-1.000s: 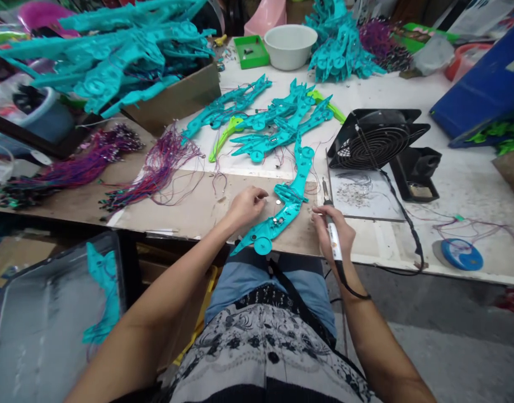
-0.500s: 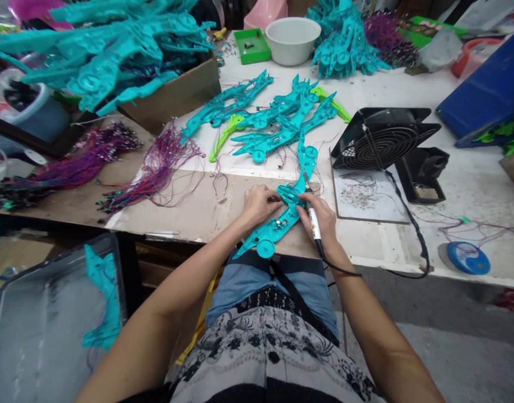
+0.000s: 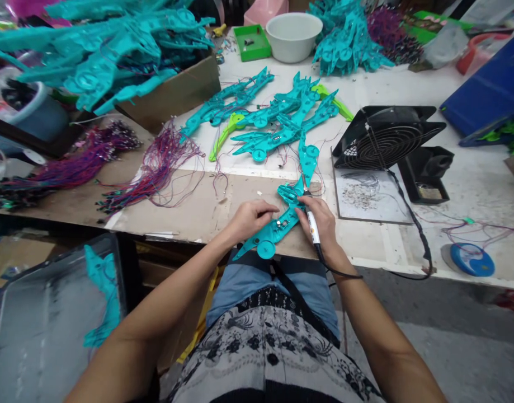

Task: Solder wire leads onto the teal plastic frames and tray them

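**Right hand gripping a soldering iron over a teal bow-shaped shell**

The person's right hand [image 3: 322, 224] is pinching a white-handled soldering iron [image 3: 312, 226], its tip pointing away from the body. The fingertips of that hand are also touching the teal bow-shaped shell [image 3: 289, 215], which is lying on the table [image 3: 386, 89] between the two hands, its round boss nearest the person. The left hand [image 3: 251, 218] is resting at the shell's left edge, thumb and forefinger drawn close together; whether they are pinching anything small, one cannot tell. Small metal discs [image 3: 278, 223] are sitting on the shell just to the right of the left fingertips.

To the right of the right hand, a black fan [image 3: 385, 137] is standing at the back of a debris-strewn white board [image 3: 368, 208], and a black iron stand [image 3: 418, 182] is sitting beyond that. Red and purple wires [image 3: 166, 159] are lying in a bundle to the left of the left hand. Ahead of both hands, more teal shells [image 3: 277, 137] are lying in a loose pile, a lime-green piece [image 3: 224, 139] among them.
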`<state>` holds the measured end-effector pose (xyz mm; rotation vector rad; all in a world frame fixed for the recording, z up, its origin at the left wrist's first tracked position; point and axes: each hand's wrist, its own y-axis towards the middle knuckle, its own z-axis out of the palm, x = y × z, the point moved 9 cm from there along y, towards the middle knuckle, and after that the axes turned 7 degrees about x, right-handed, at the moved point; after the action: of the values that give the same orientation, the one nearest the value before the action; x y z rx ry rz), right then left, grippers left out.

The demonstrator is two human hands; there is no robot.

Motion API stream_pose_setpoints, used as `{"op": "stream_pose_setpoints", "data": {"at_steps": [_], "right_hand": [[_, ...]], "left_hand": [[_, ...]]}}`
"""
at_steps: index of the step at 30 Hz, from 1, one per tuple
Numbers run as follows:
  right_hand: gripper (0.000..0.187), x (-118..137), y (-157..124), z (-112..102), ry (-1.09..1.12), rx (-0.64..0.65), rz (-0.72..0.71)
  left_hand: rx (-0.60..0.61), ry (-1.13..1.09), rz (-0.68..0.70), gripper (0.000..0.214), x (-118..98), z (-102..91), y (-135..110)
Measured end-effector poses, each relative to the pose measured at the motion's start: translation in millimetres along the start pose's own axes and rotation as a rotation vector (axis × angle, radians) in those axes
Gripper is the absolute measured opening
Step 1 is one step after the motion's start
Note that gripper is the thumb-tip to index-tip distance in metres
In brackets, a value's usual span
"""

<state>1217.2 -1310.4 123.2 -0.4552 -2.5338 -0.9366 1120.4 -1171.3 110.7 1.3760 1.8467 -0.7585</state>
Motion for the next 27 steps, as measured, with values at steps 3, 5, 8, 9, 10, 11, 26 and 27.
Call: {"op": "stream_pose_setpoints", "data": {"at_steps": [3,5,8,9,10,11,26,27], "right_hand": [[0.021,-1.0,-0.6,0.8,0.004,-0.003,0.009],[0.020,-1.8,-1.1,1.2,0.013,0.000,0.019],[0.020,-0.4,-1.5,0.8,0.022,0.003,0.007],[0.020,-0.3,-1.4,1.0,0.025,0.006,0.006],[0.020,-0.7,-1.3,1.3,0.028,0.010,0.010],[0.020,-1.4,-1.1,1.8,0.032,0.013,0.017],[0.020,-3.5,-1.3,4.2,0.026,0.007,0.037],[0.020,-3.7,-1.4,4.7,0.030,0.009,0.038]], "left_hand": [[0.117,0.176,0.078,0.024,-12.0,13.5,-5.6],[0.146,0.266,0.091,0.021,-15.6,18.8,-4.9],[0.197,0.330,0.133,0.011,-20.5,24.3,-1.2],[0.217,0.343,0.143,0.009,-21.3,25.4,0.3],[0.237,0.354,0.148,0.007,-21.5,25.9,1.8],[0.257,0.361,0.147,0.006,-21.2,26.1,3.5],[0.131,-0.650,-0.323,0.025,20.3,11.9,10.0],[0.197,-0.690,-0.335,0.028,15.5,17.6,10.1]]}}
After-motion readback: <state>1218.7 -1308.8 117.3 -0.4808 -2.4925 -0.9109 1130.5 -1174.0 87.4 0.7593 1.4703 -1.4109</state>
